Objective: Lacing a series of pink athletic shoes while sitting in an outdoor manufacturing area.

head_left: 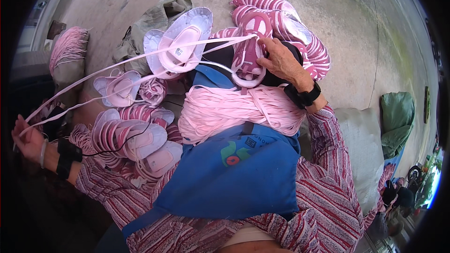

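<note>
Concrete floor, grey, rough and stained, curves across the top of the frame; right hand, upper centre, is closed on the edge of a shoe, thumb against its side; left hand, far left edge, has fingers curled around a flat pale pink lace, pulled out in two long strands from the shoe's upper end.

Pink shoe sits upper centre, toe toward the top; deep pink overlays, whitish mesh panels, rounded toe, paler rim at the opening; below it, frame centre, a thick hank of laces, soft, ribbon-like, tangled, lies over a blue apron of smooth cloth; striped textured sleeves either side; pale-lined shoe uppers left of the shoe; more nested lower left; striped rows of shoes upper right; crumpled green sack at right.
</note>
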A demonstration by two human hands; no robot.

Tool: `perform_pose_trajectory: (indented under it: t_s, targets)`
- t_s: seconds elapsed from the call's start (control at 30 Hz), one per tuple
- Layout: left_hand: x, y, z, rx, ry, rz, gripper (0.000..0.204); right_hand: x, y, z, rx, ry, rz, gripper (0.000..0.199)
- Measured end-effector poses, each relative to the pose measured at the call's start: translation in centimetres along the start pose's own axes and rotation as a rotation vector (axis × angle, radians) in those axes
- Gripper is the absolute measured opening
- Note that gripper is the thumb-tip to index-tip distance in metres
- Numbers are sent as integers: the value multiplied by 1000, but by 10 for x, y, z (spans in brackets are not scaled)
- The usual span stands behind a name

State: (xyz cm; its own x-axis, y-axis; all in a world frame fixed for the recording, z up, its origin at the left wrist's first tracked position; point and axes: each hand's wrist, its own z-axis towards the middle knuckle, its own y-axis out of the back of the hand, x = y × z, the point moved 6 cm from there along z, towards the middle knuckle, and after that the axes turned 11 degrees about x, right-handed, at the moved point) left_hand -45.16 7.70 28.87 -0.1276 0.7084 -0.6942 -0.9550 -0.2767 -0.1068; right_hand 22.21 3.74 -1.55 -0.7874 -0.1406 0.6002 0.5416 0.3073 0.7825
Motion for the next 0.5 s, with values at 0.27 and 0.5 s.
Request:
perform_pose_trajectory:
  t_s: [0.27,0.5]
  targets:
    - [67,-379,-240,683,307,-161,14,88,68,-23,-342,260,536,12]
    - [49,-462,-274,737,49,-23,14,109,72,-28,-609,336,352,22]
